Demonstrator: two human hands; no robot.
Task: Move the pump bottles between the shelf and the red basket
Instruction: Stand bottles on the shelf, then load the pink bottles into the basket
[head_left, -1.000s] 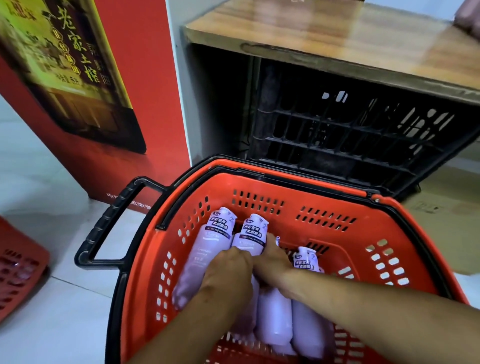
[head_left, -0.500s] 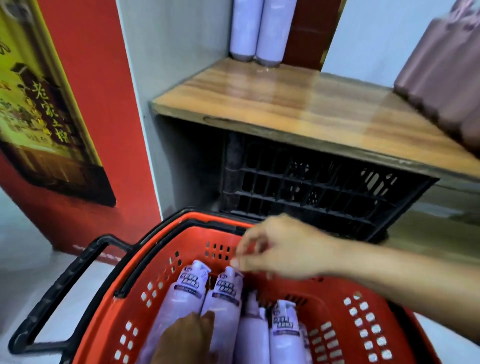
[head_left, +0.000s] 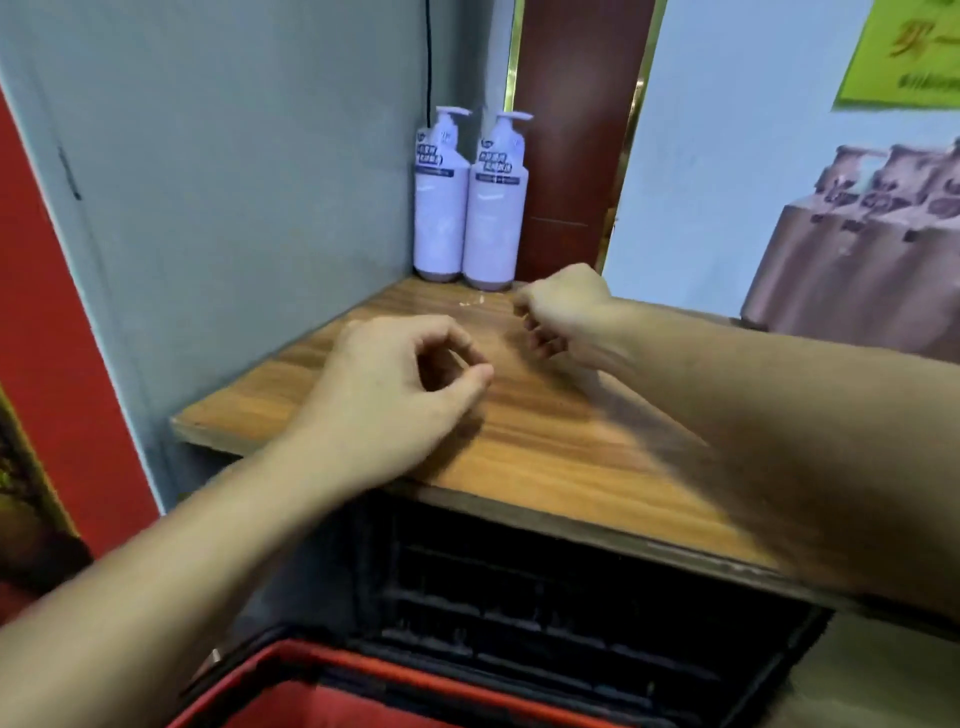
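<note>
Fig. Both hands above the wooden shelf (head_left: 545, 441), neither holding a bottle.

From my remote station I see the left hand (head_left: 400, 384) with fingers curled, thumb tip near the forefinger, gripping nothing. The right hand (head_left: 563, 312), blurred, is curled into a loose fist just in front of the bottles and is also empty. Two lilac pump bottles (head_left: 439, 197) (head_left: 493, 208) stand upright, touching, in the shelf's back corner. The red basket (head_left: 363, 670) shows only its rim at the lower edge, before a black crate (head_left: 519, 597) under the shelf.
</note>
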